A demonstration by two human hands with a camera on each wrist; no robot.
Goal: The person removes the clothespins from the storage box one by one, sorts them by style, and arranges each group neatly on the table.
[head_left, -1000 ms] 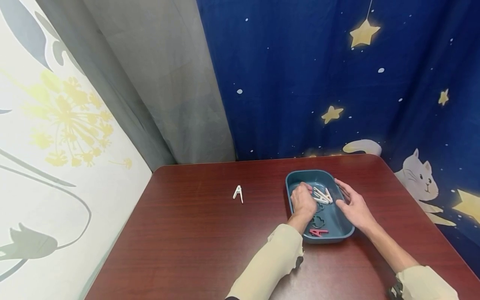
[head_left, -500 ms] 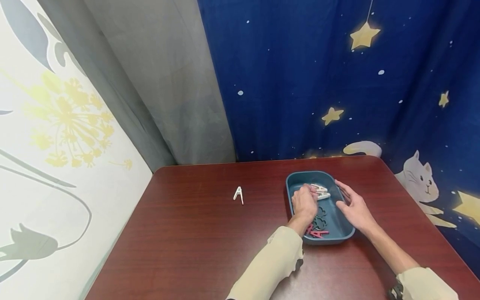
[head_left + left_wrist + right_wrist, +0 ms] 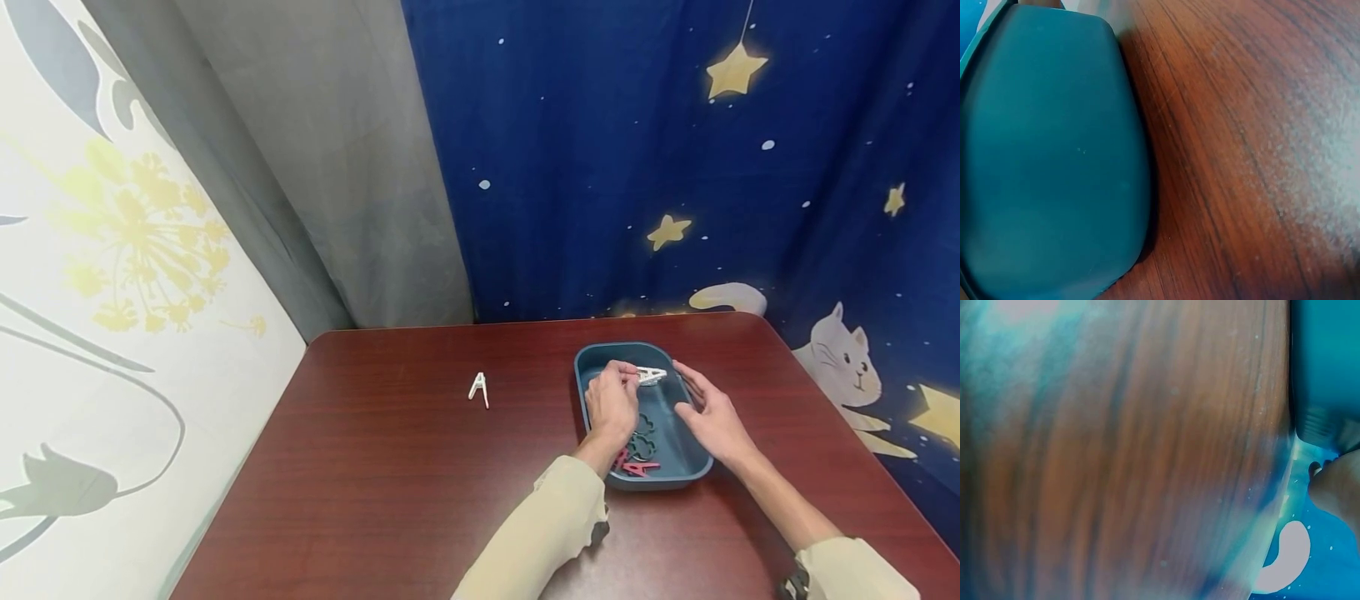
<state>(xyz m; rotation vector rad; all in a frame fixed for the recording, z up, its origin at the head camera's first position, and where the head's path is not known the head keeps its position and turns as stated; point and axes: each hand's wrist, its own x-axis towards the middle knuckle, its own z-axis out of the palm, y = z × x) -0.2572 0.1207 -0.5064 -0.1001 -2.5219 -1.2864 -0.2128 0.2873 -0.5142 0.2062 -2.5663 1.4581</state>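
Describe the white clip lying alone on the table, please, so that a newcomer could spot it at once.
On the brown table, find the blue tray, then look to its left. There lies the white clip, its legs spread like an A. Unlike the held clip in the left hand and the pink clips, it lies free, outside the tray.

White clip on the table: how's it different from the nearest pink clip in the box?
The white clip lies on the table; the pink clip lies inside the box. In the head view, the white clip's legs point downward, while the pink clip lies sideways. Both are small clips.
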